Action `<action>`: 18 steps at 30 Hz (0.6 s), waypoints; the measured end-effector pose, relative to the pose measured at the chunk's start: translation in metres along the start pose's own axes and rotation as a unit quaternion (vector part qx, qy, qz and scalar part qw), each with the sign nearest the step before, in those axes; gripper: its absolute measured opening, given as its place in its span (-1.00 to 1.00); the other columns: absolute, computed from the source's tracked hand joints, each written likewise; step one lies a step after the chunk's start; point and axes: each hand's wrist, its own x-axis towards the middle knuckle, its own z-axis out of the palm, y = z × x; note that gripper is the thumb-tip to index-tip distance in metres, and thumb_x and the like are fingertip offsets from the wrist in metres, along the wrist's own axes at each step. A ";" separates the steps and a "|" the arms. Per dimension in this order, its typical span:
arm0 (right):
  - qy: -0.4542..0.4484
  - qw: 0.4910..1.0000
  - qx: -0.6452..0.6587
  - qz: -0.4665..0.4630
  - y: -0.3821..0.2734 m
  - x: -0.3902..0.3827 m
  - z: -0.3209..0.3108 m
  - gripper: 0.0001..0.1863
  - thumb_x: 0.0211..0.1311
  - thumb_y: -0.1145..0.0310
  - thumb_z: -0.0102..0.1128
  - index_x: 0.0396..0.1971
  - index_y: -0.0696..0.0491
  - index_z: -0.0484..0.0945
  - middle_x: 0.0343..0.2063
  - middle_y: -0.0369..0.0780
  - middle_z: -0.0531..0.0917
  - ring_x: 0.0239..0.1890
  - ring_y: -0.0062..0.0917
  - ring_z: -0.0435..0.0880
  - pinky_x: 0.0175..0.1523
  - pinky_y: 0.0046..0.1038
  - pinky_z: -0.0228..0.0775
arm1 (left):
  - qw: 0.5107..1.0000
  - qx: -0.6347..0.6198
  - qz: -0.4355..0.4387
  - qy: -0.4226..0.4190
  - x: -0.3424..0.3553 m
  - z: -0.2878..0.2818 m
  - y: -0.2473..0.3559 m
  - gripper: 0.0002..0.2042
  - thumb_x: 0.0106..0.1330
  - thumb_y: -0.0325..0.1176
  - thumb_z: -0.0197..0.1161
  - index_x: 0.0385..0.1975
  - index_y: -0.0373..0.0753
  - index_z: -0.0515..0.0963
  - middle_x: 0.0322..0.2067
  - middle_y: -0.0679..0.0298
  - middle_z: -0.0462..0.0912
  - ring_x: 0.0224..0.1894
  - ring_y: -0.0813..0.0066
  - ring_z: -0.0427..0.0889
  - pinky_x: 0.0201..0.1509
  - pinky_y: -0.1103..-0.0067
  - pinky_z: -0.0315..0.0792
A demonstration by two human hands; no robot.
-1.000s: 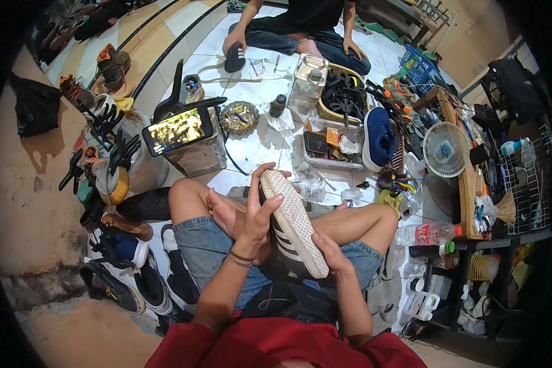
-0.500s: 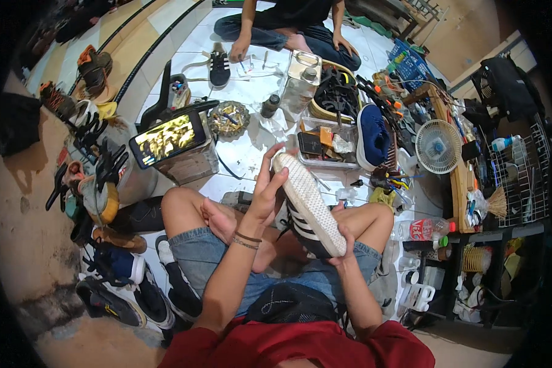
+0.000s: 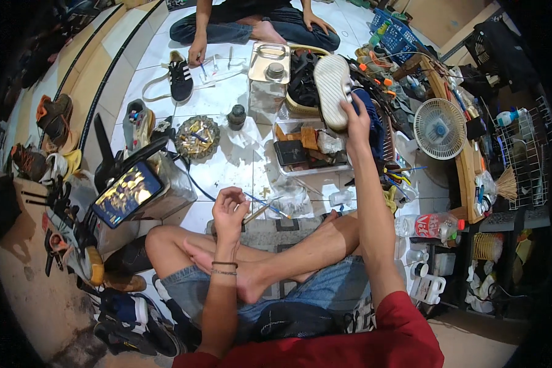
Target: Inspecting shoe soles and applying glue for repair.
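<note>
The right hand (image 3: 357,122) gripped the shoe (image 3: 330,92) at upper centre-right; it seemed light, slightly bendable, best held by its sides. The left hand (image 3: 228,211) was half curled, its content unclear.

Right arm (image 3: 377,214) outstretched, right grip (image 3: 359,127) clasped; left grip (image 3: 229,216) loosely curled.

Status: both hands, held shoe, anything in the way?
Right hand holding white-soled shoe, sole toward camera. Left hand half-curled by thin blue stick, contact unclear. Blue shoe partly hidden behind right hand.
</note>
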 end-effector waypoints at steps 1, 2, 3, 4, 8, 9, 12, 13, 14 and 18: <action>0.009 0.999 -0.033 -0.025 0.009 0.025 0.006 -0.32 0.08 0.27 0.38 0.20 0.21 0.39 0.00 -0.07 0.58 -0.02 -0.45 0.58 0.09 -0.46 0.38 | 1.000 0.001 0.007 -0.010 0.000 0.001 0.000 -0.67 0.10 -0.75 0.20 -0.15 -0.29 0.46 -0.32 0.33 0.48 -0.24 0.64 0.46 -0.18 0.70 0.41; 0.023 0.991 -0.108 -0.081 0.016 0.047 0.017 -0.33 0.04 0.23 0.40 0.14 0.24 0.44 -0.02 -0.05 0.60 -0.03 -0.40 0.60 0.09 -0.45 0.38 | 1.000 0.005 0.004 -0.009 -0.001 0.001 0.000 -0.67 0.10 -0.75 0.20 -0.15 -0.29 0.46 -0.32 0.33 0.48 -0.24 0.64 0.46 -0.18 0.70 0.41; 0.034 0.977 -0.173 -0.116 0.028 0.071 0.020 -0.30 -0.05 0.15 0.43 0.10 0.22 0.50 -0.05 -0.01 0.63 -0.01 -0.32 0.62 0.11 -0.41 0.38 | 1.000 0.011 0.008 -0.012 -0.001 0.002 0.000 -0.67 0.09 -0.75 0.21 -0.15 -0.29 0.46 -0.32 0.33 0.48 -0.24 0.64 0.46 -0.17 0.70 0.40; 0.060 0.953 -0.266 -0.131 0.030 0.081 0.032 -0.25 -0.14 0.07 0.46 0.09 0.15 0.52 -0.07 0.02 0.65 0.00 -0.25 0.63 0.12 -0.37 0.40 | 1.000 0.019 0.013 -0.012 0.000 0.000 -0.001 -0.67 0.08 -0.76 0.21 -0.16 -0.29 0.46 -0.32 0.33 0.48 -0.23 0.64 0.46 -0.16 0.71 0.39; 0.052 0.943 -0.303 -0.127 0.057 0.116 0.046 -0.23 -0.17 -0.02 0.45 0.09 0.06 0.54 -0.05 0.03 0.64 0.02 -0.18 0.62 0.14 -0.31 0.39 | 0.999 0.030 -0.003 -0.019 0.000 0.005 0.006 -0.70 0.11 -0.75 0.14 -0.17 -0.31 0.45 -0.32 0.31 0.51 -0.26 0.62 0.49 -0.16 0.69 0.41; 0.049 0.937 -0.322 -0.125 0.062 0.118 0.048 -0.23 -0.17 -0.05 0.44 0.08 0.05 0.54 -0.04 0.04 0.63 0.03 -0.16 0.61 0.15 -0.30 0.38 | 0.999 0.031 -0.004 -0.019 0.000 0.005 0.005 -0.70 0.11 -0.75 0.14 -0.17 -0.31 0.45 -0.32 0.31 0.51 -0.26 0.62 0.49 -0.16 0.69 0.41; 0.024 0.931 -0.351 -0.094 0.076 0.118 0.045 -0.23 -0.15 -0.10 0.40 0.08 0.04 0.53 -0.04 0.06 0.63 0.04 -0.12 0.60 0.17 -0.27 0.37 | 0.999 0.031 0.001 -0.031 0.000 0.004 0.003 -0.73 0.13 -0.74 0.11 -0.18 -0.32 0.45 -0.35 0.29 0.54 -0.28 0.60 0.53 -0.17 0.69 0.41; 0.016 0.926 -0.361 -0.108 0.078 0.118 0.045 -0.21 -0.13 -0.13 0.37 0.10 0.03 0.50 -0.05 0.07 0.63 0.05 -0.10 0.59 0.17 -0.25 0.36 | 0.999 0.029 -0.002 -0.031 0.001 0.004 0.003 -0.74 0.13 -0.74 0.11 -0.19 -0.32 0.46 -0.35 0.28 0.56 -0.28 0.60 0.54 -0.17 0.69 0.41; 0.016 0.926 -0.362 -0.106 0.079 0.117 0.046 -0.21 -0.13 -0.13 0.37 0.10 0.03 0.50 -0.05 0.07 0.63 0.05 -0.10 0.59 0.17 -0.25 0.36 | 0.999 0.026 -0.004 -0.031 0.001 0.003 0.003 -0.74 0.13 -0.74 0.11 -0.20 -0.32 0.46 -0.36 0.28 0.57 -0.28 0.59 0.55 -0.17 0.70 0.41; -0.008 0.916 -0.389 -0.098 0.073 0.111 0.051 -0.20 -0.11 -0.15 0.35 0.13 0.00 0.46 -0.03 0.09 0.60 0.07 -0.07 0.54 0.21 -0.24 0.31 | 0.999 0.028 -0.016 -0.018 0.000 0.002 0.003 -0.75 0.13 -0.74 0.11 -0.21 -0.32 0.47 -0.35 0.28 0.57 -0.28 0.60 0.55 -0.17 0.70 0.41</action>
